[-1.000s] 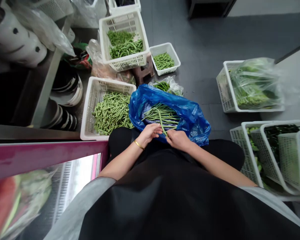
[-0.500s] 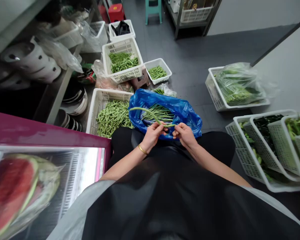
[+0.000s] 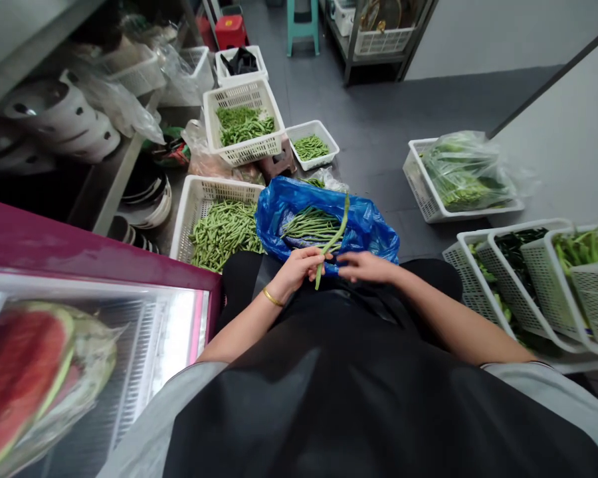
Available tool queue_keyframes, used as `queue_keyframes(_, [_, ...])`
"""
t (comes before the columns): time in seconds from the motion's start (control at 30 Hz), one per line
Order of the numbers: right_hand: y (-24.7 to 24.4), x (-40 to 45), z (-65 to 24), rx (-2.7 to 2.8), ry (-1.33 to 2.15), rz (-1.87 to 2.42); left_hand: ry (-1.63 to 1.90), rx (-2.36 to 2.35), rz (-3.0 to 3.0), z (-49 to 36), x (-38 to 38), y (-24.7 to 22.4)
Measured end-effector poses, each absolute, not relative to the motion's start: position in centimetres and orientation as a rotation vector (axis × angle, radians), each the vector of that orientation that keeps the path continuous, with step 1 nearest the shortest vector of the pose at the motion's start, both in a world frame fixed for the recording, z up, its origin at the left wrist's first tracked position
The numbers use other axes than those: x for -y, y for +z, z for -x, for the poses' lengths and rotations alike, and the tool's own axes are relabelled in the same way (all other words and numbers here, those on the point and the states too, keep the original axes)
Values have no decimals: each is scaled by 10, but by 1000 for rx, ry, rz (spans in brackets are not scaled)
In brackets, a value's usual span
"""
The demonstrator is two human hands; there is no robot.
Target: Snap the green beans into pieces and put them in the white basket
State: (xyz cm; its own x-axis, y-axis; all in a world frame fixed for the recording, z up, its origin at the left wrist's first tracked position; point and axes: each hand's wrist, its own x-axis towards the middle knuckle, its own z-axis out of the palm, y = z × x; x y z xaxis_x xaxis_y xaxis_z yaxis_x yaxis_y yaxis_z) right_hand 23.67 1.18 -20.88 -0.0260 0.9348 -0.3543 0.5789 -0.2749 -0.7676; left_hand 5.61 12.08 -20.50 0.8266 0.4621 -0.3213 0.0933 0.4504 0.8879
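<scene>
Long bean (image 3: 337, 229) swung upright since earlier frame; right hand (image 3: 366, 267) released it, fingers loosely open, just beside. Left hand (image 3: 299, 267) pinched bean low, above blue plastic bag (image 3: 373, 232) holding bean bundle (image 3: 309, 227). Risk: one-hand grip too loose, long bean slipping into bag.

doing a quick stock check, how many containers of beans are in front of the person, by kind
white plastic baskets of cut beans: 2
small white tray of cut beans: 1
blue plastic bag of long beans: 1
clear plastic bag of beans: 1
total: 5
</scene>
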Motion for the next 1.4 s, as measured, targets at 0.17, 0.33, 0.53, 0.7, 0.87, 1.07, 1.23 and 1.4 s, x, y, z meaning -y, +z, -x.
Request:
queue_keyframes(0.17, [-180,-37,-238,774,913,1450,164,-531,-1274,-55,-108,-209])
queue_keyframes(0.33, [-188,-36,-230,493,981,1352,187,-504,-1260,-55,-110,-213])
queue_keyframes(0.53, [-201,-31,-226,427,929,1376,124,-675,-1539,-53,-111,-213])
queue_keyframes(0.7, [-203,-31,-216,265,1247,1215,318,-345,-1309,-43,-104,-186])
queue_keyframes(0.87, [-202,-33,-207,200,1173,1201,751,-530,-1042,-41,-132,-159])
queue_keyframes(1.07, [-203,-38,-204,498,1262,1354,189,-595,-1252,-61,-143,-180])
queue_keyframes(1.23, [-200,-32,-195,867,988,1596,14,-553,-940,-69,-116,-211])
queue_keyframes(1.4, [-203,-21,-172,1188,695,1699,358,-788,-688,-73,-121,-220])
